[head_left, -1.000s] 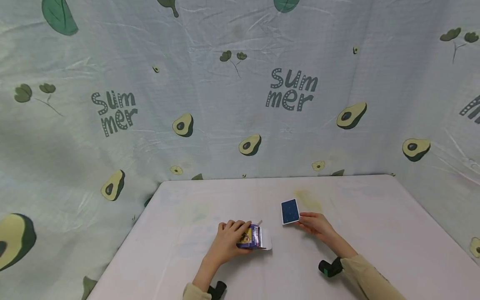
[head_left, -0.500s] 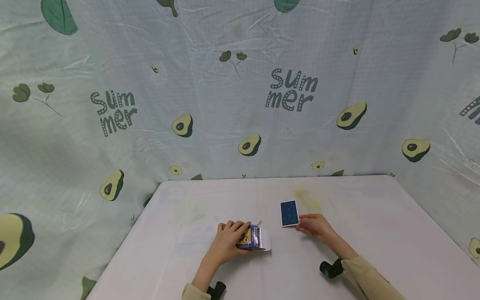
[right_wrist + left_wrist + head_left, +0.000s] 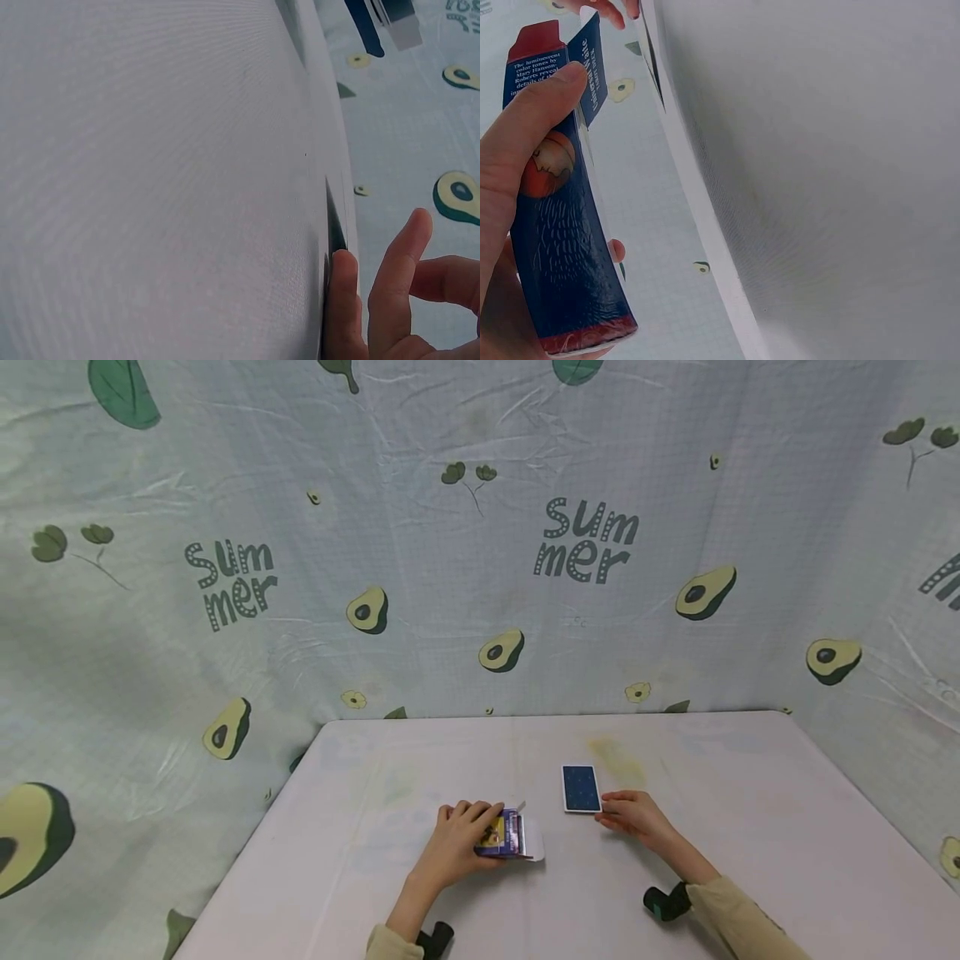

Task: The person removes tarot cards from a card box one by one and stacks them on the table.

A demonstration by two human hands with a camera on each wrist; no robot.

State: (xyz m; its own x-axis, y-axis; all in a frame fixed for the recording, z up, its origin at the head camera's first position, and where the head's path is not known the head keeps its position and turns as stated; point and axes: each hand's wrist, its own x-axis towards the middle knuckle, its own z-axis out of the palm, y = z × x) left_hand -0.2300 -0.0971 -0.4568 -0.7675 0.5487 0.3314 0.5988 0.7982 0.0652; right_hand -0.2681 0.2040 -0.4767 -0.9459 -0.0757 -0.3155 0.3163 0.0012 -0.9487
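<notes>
My left hand (image 3: pixel 452 847) grips a small card box (image 3: pixel 510 833), thumb on one narrow side and fingers around the other. Dark blue with red ends, the box (image 3: pixel 566 247) bears white lettering, partly reading "Universal Waite", and its end flaps stand open toward the right. A blue-backed card (image 3: pixel 582 790) with a white border lies face down on the table, right of the box; whether other cards lie beneath it cannot be told. At the card's lower right edge is my right hand (image 3: pixel 636 817), fingertips touching or almost touching it. Its fingers (image 3: pixel 394 292) look loosely extended, pinching nothing visible.
A white-covered table (image 3: pixel 420 760) spreads beneath both hands, with a faint yellow stain near its far side. Behind and beside it hangs a pale sheet (image 3: pixel 420 527) printed with avocados and lettering. Black wrist devices (image 3: pixel 666 902) sit under the sleeves.
The card has come slightly nearer and turned straighter, from tilted to about square with the table. My right hand has shifted slightly with it; my left hand and the box have stayed put.
</notes>
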